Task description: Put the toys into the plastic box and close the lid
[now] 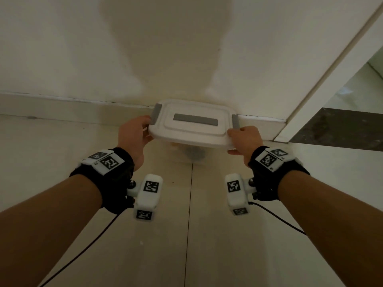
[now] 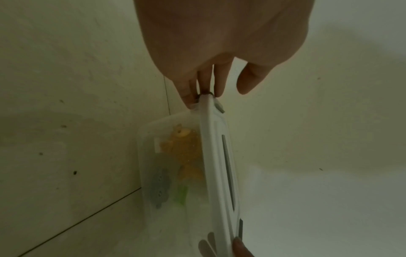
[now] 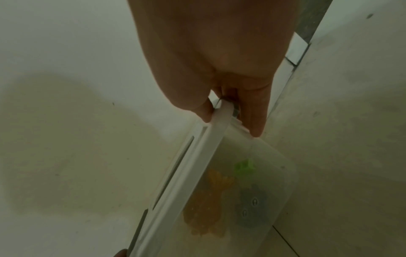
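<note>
A white lid [image 1: 192, 129] with a grey handle strip and grey end clips hangs over a translucent plastic box [image 1: 187, 156] that stands on the floor against the wall. My left hand [image 1: 148, 129] grips the lid's left end and my right hand [image 1: 233, 141] grips its right end. In the left wrist view, fingers [image 2: 186, 99] pinch the lid [image 2: 217, 156] above the box [image 2: 149, 156]. Inside lie an orange toy [image 2: 184, 144], a grey toy [image 2: 159, 184] and a green toy [image 2: 181, 193]. The right wrist view shows the lid [image 3: 197, 165] raised off the box's near rim [image 3: 281, 173].
Behind the box run a white wall and a skirting board [image 1: 62, 104]. A white door frame [image 1: 331, 79] and a dark threshold strip [image 1: 342, 129] lie to the right. Pale floor tiles [image 1: 207, 235] stretch toward me, with black cables trailing from both wrist units.
</note>
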### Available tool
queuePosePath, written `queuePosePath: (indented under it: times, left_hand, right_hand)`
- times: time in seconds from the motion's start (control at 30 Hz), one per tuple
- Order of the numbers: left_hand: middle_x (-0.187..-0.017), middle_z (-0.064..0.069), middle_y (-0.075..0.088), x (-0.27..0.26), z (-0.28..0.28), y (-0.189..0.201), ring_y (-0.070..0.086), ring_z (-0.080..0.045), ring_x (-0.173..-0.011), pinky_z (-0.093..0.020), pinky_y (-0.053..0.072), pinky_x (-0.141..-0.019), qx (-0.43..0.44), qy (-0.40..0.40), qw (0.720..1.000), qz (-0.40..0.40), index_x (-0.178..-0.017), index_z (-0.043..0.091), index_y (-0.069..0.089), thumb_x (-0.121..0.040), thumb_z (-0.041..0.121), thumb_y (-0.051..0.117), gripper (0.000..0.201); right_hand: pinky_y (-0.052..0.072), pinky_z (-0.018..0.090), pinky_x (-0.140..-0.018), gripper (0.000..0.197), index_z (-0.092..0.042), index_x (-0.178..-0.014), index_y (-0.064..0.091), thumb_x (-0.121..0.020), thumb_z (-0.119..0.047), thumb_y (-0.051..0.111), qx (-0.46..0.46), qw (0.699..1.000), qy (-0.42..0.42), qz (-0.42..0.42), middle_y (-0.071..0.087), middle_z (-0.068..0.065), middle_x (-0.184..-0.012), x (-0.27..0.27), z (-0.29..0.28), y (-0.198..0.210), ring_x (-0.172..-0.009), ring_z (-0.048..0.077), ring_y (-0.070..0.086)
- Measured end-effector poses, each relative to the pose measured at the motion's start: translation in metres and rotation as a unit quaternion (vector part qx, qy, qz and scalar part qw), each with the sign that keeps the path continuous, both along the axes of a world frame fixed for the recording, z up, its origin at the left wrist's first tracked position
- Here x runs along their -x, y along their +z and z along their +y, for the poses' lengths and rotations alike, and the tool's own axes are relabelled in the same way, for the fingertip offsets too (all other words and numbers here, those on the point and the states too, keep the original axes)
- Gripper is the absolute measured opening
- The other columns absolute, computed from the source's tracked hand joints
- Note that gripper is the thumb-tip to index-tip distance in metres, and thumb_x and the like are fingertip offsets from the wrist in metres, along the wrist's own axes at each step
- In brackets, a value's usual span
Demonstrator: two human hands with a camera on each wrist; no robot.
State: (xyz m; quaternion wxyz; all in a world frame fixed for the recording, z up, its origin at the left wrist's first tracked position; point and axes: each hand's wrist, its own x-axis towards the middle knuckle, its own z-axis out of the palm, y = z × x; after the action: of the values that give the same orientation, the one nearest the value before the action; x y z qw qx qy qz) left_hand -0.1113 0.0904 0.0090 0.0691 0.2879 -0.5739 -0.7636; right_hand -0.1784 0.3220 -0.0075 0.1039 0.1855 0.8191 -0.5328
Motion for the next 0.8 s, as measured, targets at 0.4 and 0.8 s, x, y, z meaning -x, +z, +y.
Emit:
queuePosePath:
  times: [0.4, 0.8]
  left_hand:
    - [-0.134, -0.006, 0.060, 0.013, -0.004, -0.041, 0.055, -0.027, -0.126, -0.046, 0.044, -0.108, 0.146, -0.013, 0.989, -0.030, -0.130, 0.010, 0.062, -0.087, -0.010, 0.051, 0.049]
    - [-0.128, -0.005, 0.058, 0.009, -0.017, -0.017, 0.057, -0.022, -0.113, -0.034, 0.048, -0.097, 0.102, -0.085, 0.991, -0.025, -0.137, 0.008, 0.055, -0.095, 0.005, 0.054, 0.041]
  right_hand:
    - [0.059, 0.054, -0.078, 0.018, -0.009, -0.095, 0.059, -0.093, -0.027, 0.054, -0.069, 0.994, 0.006, 0.082, 0.067, 0.013, -0.097, 0.004, -0.003, -0.034, -0.091, 0.035, 0.068]
    - [0.040, 0.037, -0.102, 0.062, -0.007, -0.152, 0.028, -0.102, -0.040, 0.046, -0.069, 0.996, 0.016, 0.046, 0.050, 0.017, -0.144, 0.001, 0.001, -0.015, -0.129, 0.034, 0.050]
